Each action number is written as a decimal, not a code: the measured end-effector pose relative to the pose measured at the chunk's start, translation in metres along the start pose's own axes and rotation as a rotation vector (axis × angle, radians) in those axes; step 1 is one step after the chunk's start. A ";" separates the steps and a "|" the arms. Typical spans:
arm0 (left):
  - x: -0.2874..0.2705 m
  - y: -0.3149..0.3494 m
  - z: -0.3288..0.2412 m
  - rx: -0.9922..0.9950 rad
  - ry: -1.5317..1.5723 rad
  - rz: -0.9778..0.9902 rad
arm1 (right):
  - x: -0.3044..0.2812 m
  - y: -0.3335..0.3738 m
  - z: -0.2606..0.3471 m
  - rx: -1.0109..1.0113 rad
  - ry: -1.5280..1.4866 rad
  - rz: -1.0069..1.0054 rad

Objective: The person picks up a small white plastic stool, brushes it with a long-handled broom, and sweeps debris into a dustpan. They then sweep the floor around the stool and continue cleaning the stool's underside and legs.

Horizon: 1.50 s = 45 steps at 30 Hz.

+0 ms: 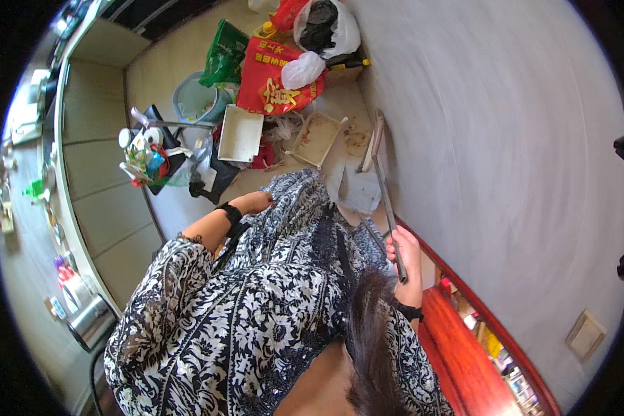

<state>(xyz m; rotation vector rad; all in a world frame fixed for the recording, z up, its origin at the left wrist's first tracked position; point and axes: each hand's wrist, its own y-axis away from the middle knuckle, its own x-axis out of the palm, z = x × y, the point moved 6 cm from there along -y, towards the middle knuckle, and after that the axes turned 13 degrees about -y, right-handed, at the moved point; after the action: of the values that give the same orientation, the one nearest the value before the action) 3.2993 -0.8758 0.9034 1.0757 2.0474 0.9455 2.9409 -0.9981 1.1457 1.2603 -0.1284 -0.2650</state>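
In my right hand is a long, thin dark metal bar, gripped near its lower end. The bar rises along the wall and bends back at its far end, with a shorter length hanging down there. My left hand, with a black band at the wrist, is closed at the skirt of the black-and-white patterned dress, and its fingertips are mostly hidden. On the floor ahead lie a white rectangular tray, a soiled cream tray frame and a clear plastic piece.
Beyond the trays are a red bag, a green bag, a pale blue bucket and a white bag with black plastic. Cabinets line the left. A grey wall and red wooden furniture bound the right.
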 end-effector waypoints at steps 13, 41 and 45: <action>-0.097 -0.022 -0.225 0.141 0.932 0.232 | 0.150 0.025 0.002 -0.123 0.302 0.174; -0.051 -0.341 0.181 -0.477 -0.504 -0.156 | 0.107 -0.044 -0.277 0.500 -0.024 -0.079; -0.004 -0.400 0.232 -0.234 -0.591 -0.092 | 0.035 -0.102 -0.345 0.550 0.005 -0.134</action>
<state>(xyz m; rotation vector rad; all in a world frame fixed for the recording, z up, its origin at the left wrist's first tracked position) 3.3201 -0.9730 0.4514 0.9789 1.4508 0.6922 3.0446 -0.7178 0.9422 1.8190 -0.1160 -0.3562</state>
